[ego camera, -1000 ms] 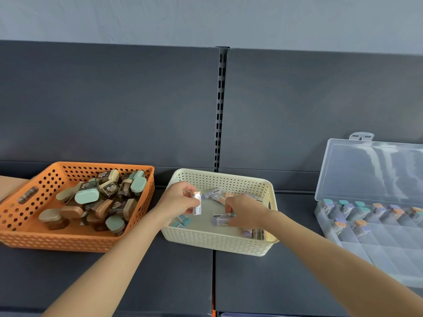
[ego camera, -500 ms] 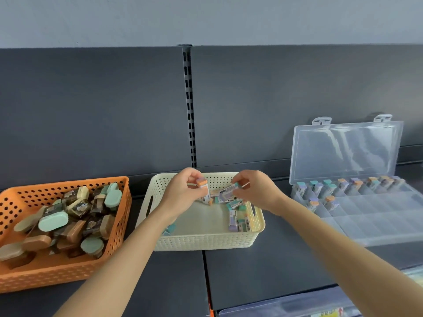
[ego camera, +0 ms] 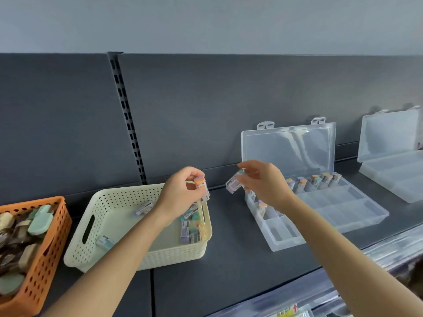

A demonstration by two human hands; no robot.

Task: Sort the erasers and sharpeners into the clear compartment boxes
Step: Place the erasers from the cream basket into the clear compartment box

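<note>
— How far along are they?

— Early, I'd say. The clear compartment box (ego camera: 332, 209), right of centre, has stored erasers (ego camera: 317, 179) only along its back row and left column.

— And the hands?

— The left hand (ego camera: 180, 191) pinches an orange-topped eraser (ego camera: 201, 183) over the cream basket (ego camera: 109, 225). The right hand (ego camera: 263, 181) pinches a purple eraser (ego camera: 234, 184) just left of the box.

— What's left?

— A few loose erasers (ego camera: 185, 228) in the cream basket. Then the full orange basket (ego camera: 45, 259) at lower left, sharpeners I think. The second clear box (ego camera: 393, 175), far right, looks unfilled.

Arms outstretched; left hand (ego camera: 180, 193) fingers pinch orange-topped eraser (ego camera: 200, 183), right hand (ego camera: 265, 181) fingers pinch purple eraser (ego camera: 234, 184).
</note>
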